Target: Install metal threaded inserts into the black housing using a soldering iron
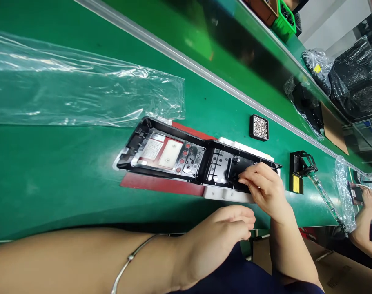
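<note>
A long black plastic housing [206, 162] lies open side up in front of me, with a clear plate and a metal plate inside its left part. At its right end my right hand [265, 185] reaches in, thumb and fingertips pinched together; whatever is between them is too small or hidden. A black oblong part [228, 168] sits in the housing just left of those fingertips. My left hand [218, 241] hovers nearer my body, apart from the housing, fingers loosely curled and pressed together. Its palm is turned away, so its contents are hidden.
Under the housing are a white fixture [214, 193] and a red sheet [161, 185]. A small tray of metal screws [260, 127] stands behind. Clear plastic film [81, 85] lies left. An electric screwdriver holder [299, 171] stands right, near another person's hand [368, 198].
</note>
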The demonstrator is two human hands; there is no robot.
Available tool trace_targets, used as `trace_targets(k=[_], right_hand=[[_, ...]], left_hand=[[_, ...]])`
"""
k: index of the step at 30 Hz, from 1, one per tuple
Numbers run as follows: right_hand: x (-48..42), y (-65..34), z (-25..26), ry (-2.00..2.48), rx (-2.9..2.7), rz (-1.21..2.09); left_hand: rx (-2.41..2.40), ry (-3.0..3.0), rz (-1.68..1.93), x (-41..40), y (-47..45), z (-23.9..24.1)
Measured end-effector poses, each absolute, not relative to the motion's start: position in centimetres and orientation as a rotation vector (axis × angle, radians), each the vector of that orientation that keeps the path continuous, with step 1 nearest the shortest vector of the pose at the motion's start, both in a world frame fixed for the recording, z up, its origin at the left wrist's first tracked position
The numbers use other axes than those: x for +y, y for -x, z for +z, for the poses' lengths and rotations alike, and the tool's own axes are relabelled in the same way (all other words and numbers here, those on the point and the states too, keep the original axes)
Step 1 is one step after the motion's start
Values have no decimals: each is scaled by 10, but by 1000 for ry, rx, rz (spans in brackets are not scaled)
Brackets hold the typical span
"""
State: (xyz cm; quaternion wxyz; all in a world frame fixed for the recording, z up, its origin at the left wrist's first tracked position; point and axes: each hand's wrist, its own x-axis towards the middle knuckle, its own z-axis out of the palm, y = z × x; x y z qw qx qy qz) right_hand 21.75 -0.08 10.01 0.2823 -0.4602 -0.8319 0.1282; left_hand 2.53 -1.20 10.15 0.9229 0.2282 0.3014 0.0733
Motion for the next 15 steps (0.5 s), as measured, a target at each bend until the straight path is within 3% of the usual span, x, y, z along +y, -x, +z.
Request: trace_targets(k=[15], right_hand=[[11, -215, 104, 1200, -2337, 371]], left_hand=[[644, -430, 288, -11, -25, 104]])
